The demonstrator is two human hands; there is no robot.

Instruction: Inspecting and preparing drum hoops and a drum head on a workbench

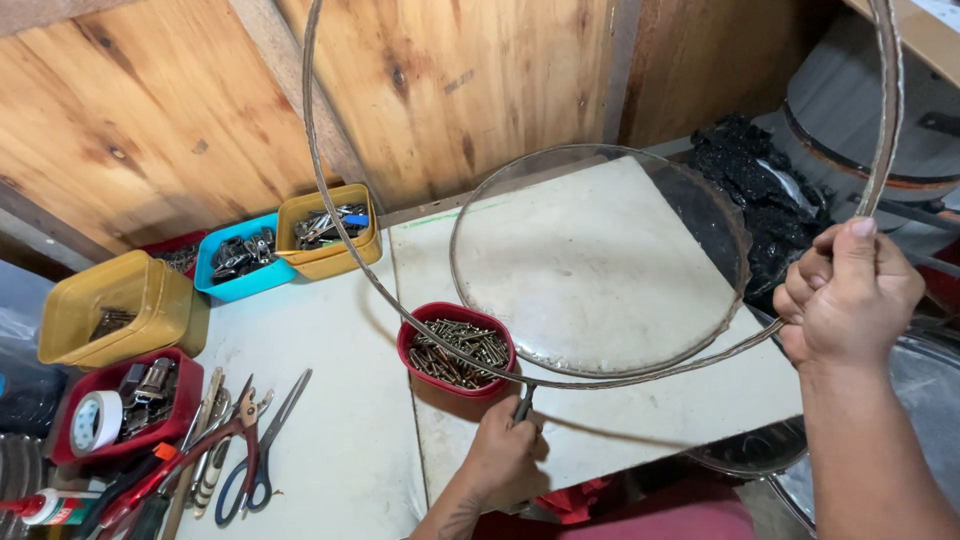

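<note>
Metal, thin and grey, forms a large hoop (420,320) that rises out of frame. The right hand (848,295) grips its right side, fingers (815,275) curled tight around the band and thumb laid along it. The left hand (503,455) closes around a dark-handled tool (522,403) whose tip meets the hoop's lowest point, fingers wrapped shut on the handle. Just beyond the left fingers sits a red bowl of screws (457,350) on the white bench (330,440). Between the two hands a round clear drumhead (600,265) lies flat on the bench. Well left of the left fingers lie red-handled pliers (190,455) and blue-handled scissors (262,455), with a red tray holding a tape roll (97,420). Farther off stand yellow tubs (328,232) and a blue tub (240,260) of hardware.
</note>
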